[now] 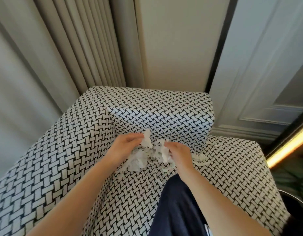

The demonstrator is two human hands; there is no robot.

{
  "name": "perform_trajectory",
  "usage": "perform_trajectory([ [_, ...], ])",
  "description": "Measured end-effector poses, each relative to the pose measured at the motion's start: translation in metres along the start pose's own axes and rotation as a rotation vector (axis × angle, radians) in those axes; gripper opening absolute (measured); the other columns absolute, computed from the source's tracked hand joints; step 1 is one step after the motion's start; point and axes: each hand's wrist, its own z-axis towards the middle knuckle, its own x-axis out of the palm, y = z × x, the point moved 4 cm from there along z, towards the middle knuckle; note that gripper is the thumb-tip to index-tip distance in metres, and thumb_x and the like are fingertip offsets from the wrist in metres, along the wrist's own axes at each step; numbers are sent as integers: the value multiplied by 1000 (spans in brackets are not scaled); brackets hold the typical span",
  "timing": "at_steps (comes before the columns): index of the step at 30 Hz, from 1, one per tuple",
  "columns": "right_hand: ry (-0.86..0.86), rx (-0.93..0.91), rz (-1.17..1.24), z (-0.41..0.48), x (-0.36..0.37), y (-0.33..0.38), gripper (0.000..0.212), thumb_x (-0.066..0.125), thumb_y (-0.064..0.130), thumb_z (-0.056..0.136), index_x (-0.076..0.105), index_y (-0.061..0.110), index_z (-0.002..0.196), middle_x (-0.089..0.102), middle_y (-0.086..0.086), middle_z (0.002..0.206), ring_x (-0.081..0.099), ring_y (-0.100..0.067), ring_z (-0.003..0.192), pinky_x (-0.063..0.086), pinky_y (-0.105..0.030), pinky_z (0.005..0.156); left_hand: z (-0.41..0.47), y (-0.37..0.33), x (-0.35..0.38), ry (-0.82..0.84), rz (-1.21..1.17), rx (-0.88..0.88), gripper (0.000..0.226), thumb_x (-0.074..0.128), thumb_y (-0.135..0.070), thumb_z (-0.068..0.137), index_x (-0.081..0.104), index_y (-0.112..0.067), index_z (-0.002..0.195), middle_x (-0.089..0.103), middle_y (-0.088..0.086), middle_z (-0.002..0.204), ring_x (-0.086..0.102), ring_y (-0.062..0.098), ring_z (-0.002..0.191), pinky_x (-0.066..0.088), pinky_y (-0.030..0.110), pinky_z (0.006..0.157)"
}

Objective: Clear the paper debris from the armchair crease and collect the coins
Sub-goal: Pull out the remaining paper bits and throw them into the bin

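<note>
While both hands sit at the back crease, the black-and-white woven armchair (62, 150) fills the view, curtain (76, 40) behind it. Dark-trousered knee (178, 206) rests on the seat. Paper debris (144, 159) is bunched at the crease between seat and back cushion. Left hand (123, 147) pinches a crumpled piece, fingers curled. Right hand (179, 154) grips shreds, fingers curled in. Loose strips (200, 157) lie just right of it.
</note>
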Motion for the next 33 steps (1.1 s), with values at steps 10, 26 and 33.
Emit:
perform_trajectory([
  [10, 119, -311, -414, -17, -118, 68, 8, 69, 16, 82, 68, 24, 83, 68, 14, 85, 61, 7, 74, 45, -4, 61, 4, -85, 53, 160, 138, 148, 20, 52, -34, 93, 64, -39, 110, 53, -36, 104, 48, -15, 95, 35, 12, 80],
  [26, -150, -302, -950, -78, -388, 46, 23, 59, 12, 88, 57, 29, 73, 47, 20, 73, 50, 12, 67, 35, -3, 65, 3, -200, 336, 683, 261, 277, 31, 51, -29, 95, 61, -24, 123, 55, -12, 123, 49, 6, 113, 37, 17, 79],
  [33, -177, -157, -987, -90, -461, -19, 19, 57, 7, 88, 59, 24, 81, 57, 9, 98, 58, -8, 92, 43, -18, 84, -7, -194, 451, 834, 306, 209, 7, 49, -19, 93, 55, -19, 89, 47, 1, 93, 44, 5, 74, 35, 3, 57],
])
